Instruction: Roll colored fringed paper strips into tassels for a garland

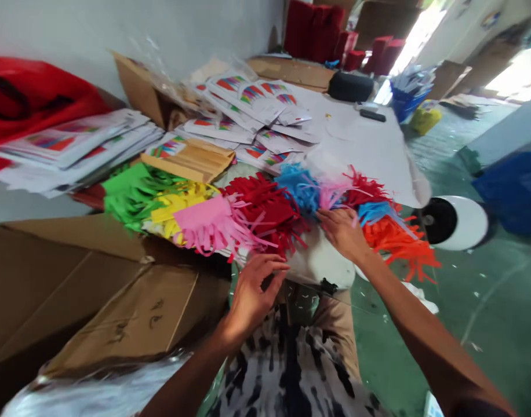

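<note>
A row of fringed tissue-paper tassels lies along the table's near edge: green [139,194], yellow [182,205], pink [211,217], red [265,205], blue [299,186] and orange [393,237]. My left hand [257,286] is just in front of the red tassel, its fingers bent and a gap showing between thumb and forefinger; I see nothing in it. Stretched towards the blue tassel, my right hand [341,231] rests with its fingers extended at the lower ends of the blue and light pink strips. Its fingertips are partly hard to make out.
Behind the tassels lie a brown envelope [196,159] and many printed white packets [248,104]. Another packet stack [74,145] stands left. A large cardboard box [117,295] is at my left. A dark case [351,87] and phone-like object [372,116] lie farther back. A round stool [461,221] stands right.
</note>
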Available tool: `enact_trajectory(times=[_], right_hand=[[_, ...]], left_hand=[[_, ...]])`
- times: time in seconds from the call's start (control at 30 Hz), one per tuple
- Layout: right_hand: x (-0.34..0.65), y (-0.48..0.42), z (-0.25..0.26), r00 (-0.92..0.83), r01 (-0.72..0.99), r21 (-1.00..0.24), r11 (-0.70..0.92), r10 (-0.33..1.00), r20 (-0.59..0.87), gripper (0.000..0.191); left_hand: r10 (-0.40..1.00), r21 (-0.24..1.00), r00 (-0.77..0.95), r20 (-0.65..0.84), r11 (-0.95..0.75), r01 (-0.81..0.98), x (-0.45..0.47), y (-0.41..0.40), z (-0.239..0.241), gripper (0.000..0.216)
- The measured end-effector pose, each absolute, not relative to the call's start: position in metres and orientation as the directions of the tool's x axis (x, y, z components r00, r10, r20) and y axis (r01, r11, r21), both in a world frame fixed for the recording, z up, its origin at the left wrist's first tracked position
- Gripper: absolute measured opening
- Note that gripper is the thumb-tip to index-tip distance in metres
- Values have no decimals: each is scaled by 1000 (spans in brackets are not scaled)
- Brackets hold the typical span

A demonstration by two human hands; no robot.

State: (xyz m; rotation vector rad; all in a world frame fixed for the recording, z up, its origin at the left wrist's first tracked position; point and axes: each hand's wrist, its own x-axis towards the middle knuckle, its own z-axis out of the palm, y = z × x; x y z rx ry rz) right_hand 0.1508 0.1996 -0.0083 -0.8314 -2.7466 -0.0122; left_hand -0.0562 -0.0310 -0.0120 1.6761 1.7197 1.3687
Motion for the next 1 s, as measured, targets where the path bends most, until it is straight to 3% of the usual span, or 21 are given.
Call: enact_trajectory(times=[0.1, 0.2, 0.4, 0.53, 0.63, 0.77, 1.0], right_hand=[[164, 193, -8, -813, 529, -23, 849, 514, 274, 55], [168, 181, -2, -815, 529, 22, 848, 501, 290, 59], [153, 142, 6, -796, 468, -122, 875, 477, 373, 44], [137, 125, 5, -814, 391, -191, 901, 435, 385, 46], [127, 119, 5, -830, 353, -210, 912, 409, 379, 45], [114, 116, 2, -842, 332, -206, 921, 387, 376, 40], [86, 104, 7, -832, 301, -200, 932, 359, 423, 35]], left_hand=[[883, 789, -217, 417, -233, 568, -81, -38, -7, 13], [833, 661, -216, 509, -217, 718, -127, -39, 0, 13], [763, 393, -355, 540, 145, 908, -245, -12, 8, 26], [814, 424, -379, 439, 185, 887, -283, 7, 3, 26], [814, 488, -368, 451, 120, 865, -286, 12, 1, 15], [802, 524, -361, 476, 72, 849, -284, 12, 7, 17], [809, 431, -335, 484, 113, 895, -284, 11, 15, 18]])
